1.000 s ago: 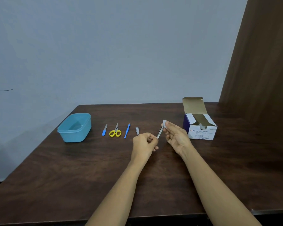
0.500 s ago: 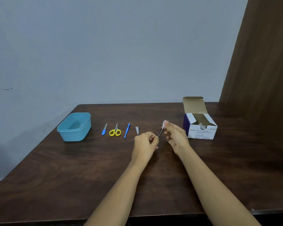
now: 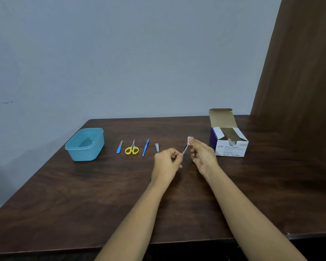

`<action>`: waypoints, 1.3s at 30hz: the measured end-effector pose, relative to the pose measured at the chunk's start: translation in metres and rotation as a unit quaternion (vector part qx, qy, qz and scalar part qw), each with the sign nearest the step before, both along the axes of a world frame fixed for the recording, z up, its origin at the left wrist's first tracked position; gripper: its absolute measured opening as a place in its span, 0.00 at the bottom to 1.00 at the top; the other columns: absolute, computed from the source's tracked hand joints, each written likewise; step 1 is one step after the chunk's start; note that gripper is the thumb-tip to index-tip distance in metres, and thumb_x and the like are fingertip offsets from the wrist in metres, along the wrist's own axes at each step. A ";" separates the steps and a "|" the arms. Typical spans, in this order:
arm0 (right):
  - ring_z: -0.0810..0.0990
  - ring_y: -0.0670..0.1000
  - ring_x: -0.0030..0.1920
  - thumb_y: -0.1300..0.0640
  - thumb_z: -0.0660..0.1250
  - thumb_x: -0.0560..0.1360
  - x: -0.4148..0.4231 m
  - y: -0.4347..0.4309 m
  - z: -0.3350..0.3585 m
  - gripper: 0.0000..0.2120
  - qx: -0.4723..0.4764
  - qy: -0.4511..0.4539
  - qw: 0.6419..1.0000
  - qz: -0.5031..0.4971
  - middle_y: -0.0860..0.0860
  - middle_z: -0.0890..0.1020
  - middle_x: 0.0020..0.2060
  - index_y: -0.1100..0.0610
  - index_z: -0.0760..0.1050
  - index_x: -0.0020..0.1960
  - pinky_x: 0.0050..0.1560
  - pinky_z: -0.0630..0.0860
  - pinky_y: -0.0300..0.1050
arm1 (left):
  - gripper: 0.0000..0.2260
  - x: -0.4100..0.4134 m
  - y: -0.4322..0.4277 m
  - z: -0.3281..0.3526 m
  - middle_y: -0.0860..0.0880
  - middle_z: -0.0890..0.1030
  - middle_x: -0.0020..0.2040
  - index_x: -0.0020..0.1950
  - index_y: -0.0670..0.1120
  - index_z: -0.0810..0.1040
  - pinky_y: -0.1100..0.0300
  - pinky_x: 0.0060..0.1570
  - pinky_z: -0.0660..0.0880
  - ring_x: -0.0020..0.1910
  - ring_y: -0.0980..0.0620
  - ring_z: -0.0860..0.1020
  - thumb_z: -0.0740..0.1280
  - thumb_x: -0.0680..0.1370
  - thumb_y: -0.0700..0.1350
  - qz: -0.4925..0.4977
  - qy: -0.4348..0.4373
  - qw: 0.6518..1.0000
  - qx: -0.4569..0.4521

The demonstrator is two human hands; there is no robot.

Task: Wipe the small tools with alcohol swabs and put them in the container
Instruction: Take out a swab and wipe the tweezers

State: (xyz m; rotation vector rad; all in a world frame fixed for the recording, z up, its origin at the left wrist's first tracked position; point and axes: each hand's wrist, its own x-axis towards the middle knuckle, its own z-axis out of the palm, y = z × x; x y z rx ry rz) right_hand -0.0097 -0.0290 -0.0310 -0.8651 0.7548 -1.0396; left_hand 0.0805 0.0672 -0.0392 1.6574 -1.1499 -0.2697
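plain room, wooden table [image 3: 83, 204], bare wall [image 3: 139, 53]

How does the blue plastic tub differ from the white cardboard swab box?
The blue plastic tub is rounded and lidless; the white cardboard swab box is sharp-cornered with its flap standing up. The tub looks empty; the box shows something white in its slot. Both are open on top.
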 end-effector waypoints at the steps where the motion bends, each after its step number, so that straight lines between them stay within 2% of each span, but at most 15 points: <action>1: 0.71 0.43 0.32 0.60 0.71 0.74 0.000 0.001 0.000 0.01 -0.011 0.005 1.000 -0.005 0.49 0.80 0.33 0.57 0.81 0.44 0.33 0.67 0.36 | 0.06 0.000 0.001 0.000 0.53 0.80 0.32 0.42 0.42 0.81 0.59 0.39 0.81 0.29 0.61 0.80 0.66 0.76 0.41 0.002 0.000 1.000 -0.004; 7: 0.72 0.44 0.34 0.63 0.69 0.75 0.001 0.001 -0.001 0.04 -0.040 0.045 0.998 0.001 0.52 0.82 0.39 0.56 0.81 0.44 0.34 0.67 0.37 | 0.06 0.003 0.004 0.001 0.54 0.79 0.30 0.42 0.44 0.80 0.63 0.38 0.79 0.28 0.63 0.79 0.65 0.77 0.41 0.012 -0.007 1.000 0.002; 10: 0.71 0.44 0.33 0.65 0.70 0.73 -0.001 0.003 0.000 0.03 -0.050 0.050 0.997 0.021 0.51 0.79 0.35 0.58 0.81 0.42 0.35 0.67 0.37 | 0.06 0.003 0.004 0.002 0.54 0.78 0.30 0.41 0.45 0.80 0.66 0.36 0.77 0.27 0.63 0.79 0.65 0.76 0.40 0.015 -0.012 1.000 0.002; 13: 0.70 0.44 0.33 0.64 0.72 0.72 -0.001 0.004 0.000 0.03 -0.047 0.035 0.998 0.014 0.50 0.78 0.33 0.58 0.81 0.41 0.36 0.67 0.38 | 0.06 0.003 0.003 0.001 0.54 0.79 0.30 0.41 0.45 0.80 0.64 0.37 0.78 0.27 0.62 0.79 0.66 0.76 0.40 0.012 -0.012 1.000 0.002; 15: 0.70 0.44 0.33 0.61 0.73 0.72 0.000 0.004 -0.001 0.01 -0.042 0.038 0.998 -0.001 0.50 0.78 0.34 0.57 0.82 0.43 0.37 0.68 0.38 | 0.06 0.003 0.002 0.001 0.54 0.79 0.30 0.41 0.45 0.80 0.63 0.38 0.79 0.28 0.62 0.79 0.66 0.76 0.40 0.010 -0.010 1.000 0.000; 18: 0.70 0.45 0.34 0.58 0.72 0.74 0.003 0.004 -0.003 0.04 -0.041 0.049 0.997 -0.031 0.49 0.78 0.34 0.58 0.82 0.46 0.36 0.70 0.39 | 0.06 0.001 0.001 0.002 0.55 0.78 0.31 0.42 0.45 0.80 0.63 0.39 0.79 0.28 0.62 0.79 0.66 0.77 0.41 0.004 -0.008 1.000 -0.002; 21: 0.71 0.45 0.34 0.58 0.70 0.75 0.005 0.004 -0.003 0.04 -0.048 0.051 0.996 -0.047 0.49 0.77 0.33 0.57 0.81 0.44 0.36 0.70 0.39 | 0.06 -0.001 0.001 0.003 0.55 0.78 0.31 0.42 0.44 0.80 0.64 0.38 0.79 0.28 0.62 0.79 0.66 0.77 0.41 0.001 -0.008 1.000 -0.005; 24: 0.71 0.45 0.35 0.59 0.69 0.75 0.004 0.004 -0.004 0.05 -0.060 0.067 0.996 -0.019 0.50 0.79 0.36 0.59 0.82 0.49 0.39 0.70 0.39 | 0.06 0.000 0.002 0.002 0.55 0.77 0.30 0.41 0.44 0.80 0.65 0.37 0.78 0.27 0.63 0.78 0.65 0.76 0.40 0.011 -0.010 1.000 -0.005; 26: 0.71 0.45 0.35 0.60 0.71 0.74 0.003 0.004 -0.003 0.01 -0.071 0.077 0.994 0.002 0.51 0.79 0.36 0.57 0.82 0.44 0.39 0.70 0.39 | 0.06 0.001 0.002 0.002 0.55 0.77 0.30 0.41 0.44 0.80 0.66 0.36 0.77 0.26 0.63 0.78 0.66 0.76 0.40 0.016 -0.011 1.000 -0.007; 28: 0.71 0.44 0.35 0.61 0.72 0.72 0.004 0.004 -0.003 0.03 -0.079 0.080 0.994 0.015 0.49 0.80 0.35 0.55 0.82 0.40 0.39 0.69 0.38 | 0.05 0.001 0.002 0.002 0.55 0.77 0.29 0.41 0.43 0.80 0.66 0.36 0.77 0.26 0.63 0.78 0.66 0.77 0.40 0.019 -0.015 1.000 -0.004; 33: 0.74 0.43 0.37 0.59 0.75 0.70 0.003 0.004 -0.004 0.02 -0.085 0.086 0.992 0.021 0.46 0.82 0.35 0.55 0.82 0.41 0.42 0.69 0.40 | 0.06 0.000 0.000 0.001 0.54 0.78 0.30 0.42 0.43 0.80 0.64 0.36 0.78 0.26 0.63 0.78 0.66 0.77 0.41 0.021 -0.015 1.000 -0.002; 36: 0.72 0.44 0.34 0.55 0.74 0.72 0.006 0.009 -0.004 0.04 -0.109 0.101 0.989 0.009 0.47 0.80 0.33 0.55 0.82 0.41 0.39 0.69 0.38 | 0.06 0.000 0.000 0.002 0.54 0.78 0.30 0.42 0.43 0.80 0.64 0.37 0.78 0.27 0.63 0.78 0.66 0.77 0.41 0.024 -0.011 1.000 -0.015; 39: 0.74 0.41 0.32 0.54 0.70 0.75 0.007 0.013 -0.002 0.08 -0.138 0.123 0.983 0.006 0.48 0.80 0.34 0.58 0.81 0.42 0.35 0.70 0.31 | 0.06 0.000 0.000 0.002 0.54 0.78 0.30 0.43 0.42 0.80 0.67 0.35 0.76 0.27 0.64 0.78 0.65 0.77 0.41 0.025 -0.017 0.999 -0.018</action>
